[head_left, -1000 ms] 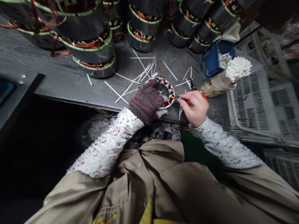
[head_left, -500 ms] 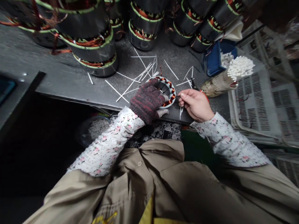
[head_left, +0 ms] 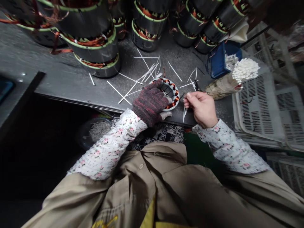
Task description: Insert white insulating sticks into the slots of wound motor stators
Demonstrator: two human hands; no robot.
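My left hand (head_left: 152, 103), in a dark knitted glove with bare-looking pale fingertips, grips the near left side of a small stator (head_left: 176, 97). This ring has a pale rim and orange copper windings, and part of it is hidden under the glove. To its right, my bare right hand (head_left: 201, 107) is closed in a pinch, thumb against the forefinger. A thin dark piece (head_left: 182, 96) sticks out of the pinch toward the ring; its kind is too small to tell. Below those fingers lie white strips (head_left: 184, 114).
White strips (head_left: 142, 76) lie scattered across the grey bench (head_left: 78, 85). Stacked larger stators (head_left: 95, 50) stand along the back. On the right are a blue bin (head_left: 216, 63), a wrapped bundle of white sticks (head_left: 244, 71) and plastic crates (head_left: 258, 104).
My right hand has shifted slightly right, away from the ring, and turned more upright, still pinched. My left hand and the stator have stayed nearly in place.
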